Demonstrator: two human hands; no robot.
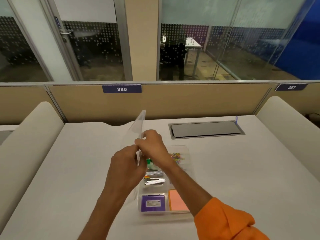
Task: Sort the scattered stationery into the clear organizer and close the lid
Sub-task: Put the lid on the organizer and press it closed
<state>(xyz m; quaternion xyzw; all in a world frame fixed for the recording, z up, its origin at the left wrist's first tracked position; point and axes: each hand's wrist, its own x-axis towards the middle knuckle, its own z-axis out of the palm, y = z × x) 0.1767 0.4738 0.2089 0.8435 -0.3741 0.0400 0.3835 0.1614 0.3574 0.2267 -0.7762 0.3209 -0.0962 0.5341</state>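
A clear organizer [187, 149] lies on the white desk, its compartments holding coloured paper clips [177, 156], a silver stapler [154, 181], a purple box [153, 203], pink sticky notes [177, 201] and a green item [149, 161]. Its clear lid [138, 125] stands upright along the organizer's left side. My left hand [126, 161] and my right hand [151, 144] both grip the lid's edge, the right arm crossing over the organizer.
A grey cable hatch [206, 129] is set into the desk [78, 170] behind the organizer. A beige partition with the label 386 [121, 89] borders the back, and padded dividers flank both sides.
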